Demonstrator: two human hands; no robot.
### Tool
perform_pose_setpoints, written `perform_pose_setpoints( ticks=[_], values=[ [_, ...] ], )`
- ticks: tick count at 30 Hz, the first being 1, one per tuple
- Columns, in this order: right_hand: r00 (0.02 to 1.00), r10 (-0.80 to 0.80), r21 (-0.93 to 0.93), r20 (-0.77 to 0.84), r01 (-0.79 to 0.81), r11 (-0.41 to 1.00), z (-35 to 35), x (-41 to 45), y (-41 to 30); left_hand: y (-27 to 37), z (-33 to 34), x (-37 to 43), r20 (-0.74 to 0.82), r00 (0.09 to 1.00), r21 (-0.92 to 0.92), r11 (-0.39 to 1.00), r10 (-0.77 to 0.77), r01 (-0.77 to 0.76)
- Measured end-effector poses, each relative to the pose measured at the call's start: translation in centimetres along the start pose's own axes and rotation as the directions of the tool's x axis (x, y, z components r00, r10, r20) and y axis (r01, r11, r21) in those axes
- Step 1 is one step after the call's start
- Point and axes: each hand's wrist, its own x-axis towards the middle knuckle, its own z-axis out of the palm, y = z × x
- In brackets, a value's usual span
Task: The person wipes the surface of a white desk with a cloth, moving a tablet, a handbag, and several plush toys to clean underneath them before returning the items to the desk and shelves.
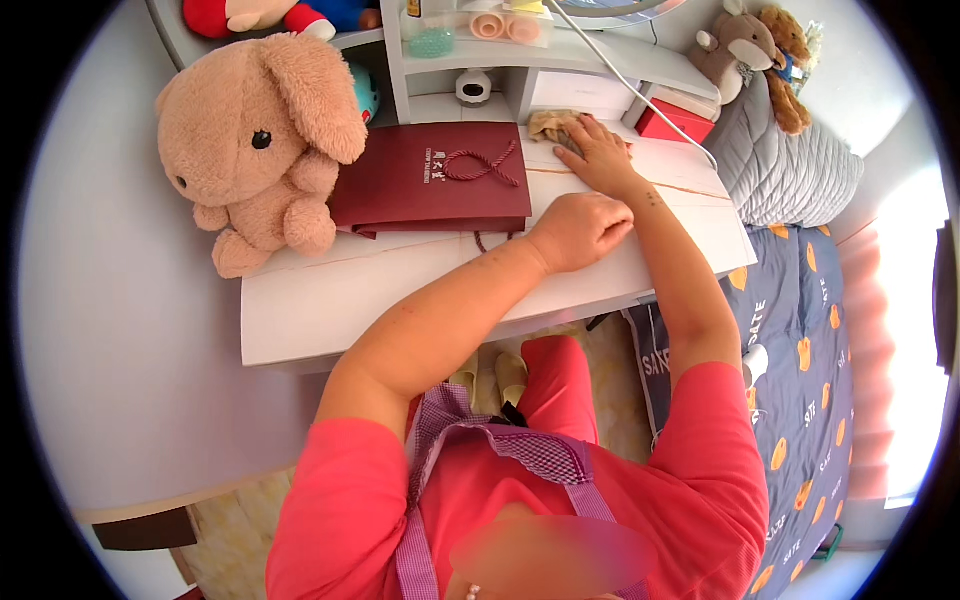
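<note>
My right hand (598,155) presses a crumpled tan cloth (553,124) on the white desk top (315,300), near the back by the shelf compartments. Nearer the desk's front, my left hand (583,232) is curled into a loose fist beside my right wrist; nothing shows in it, though its palm side is mostly hidden. A dark red paper gift bag (405,176) with a twisted rope handle lies flat to the left of both hands. At the desk's left end sits a pinkish-brown plush toy (217,120) with long ears.
A small white camera (474,88) stands in a shelf compartment. A red box (673,120) lies at the back right, with a white cable (607,67) running down in front. More plush toys (739,49) and a grey cushion (795,165) are at the right, above a patterned bed (795,315).
</note>
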Motion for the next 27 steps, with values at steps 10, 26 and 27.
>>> perform_pose_setpoints(
  ticks=[10,26,27],
  values=[
    [0.989,-0.109,0.171,0.104,0.090,0.981,-5.9,-11.6,-1.5,0.2,-1.1,-0.7,-0.061,0.998,-0.008,1.000,-0.016,0.016],
    [0.996,0.082,0.245,0.035,-0.089,0.966,-6.5,-14.9,3.4,0.5,-2.1,-1.5,0.347,0.923,0.368,0.929,-0.164,0.027],
    [0.996,0.084,0.247,0.037,-0.091,0.965,-6.4,-15.0,3.5,0.5,-2.9,-2.1,0.369,0.921,0.379,0.925,-0.123,-0.028]
  ],
)
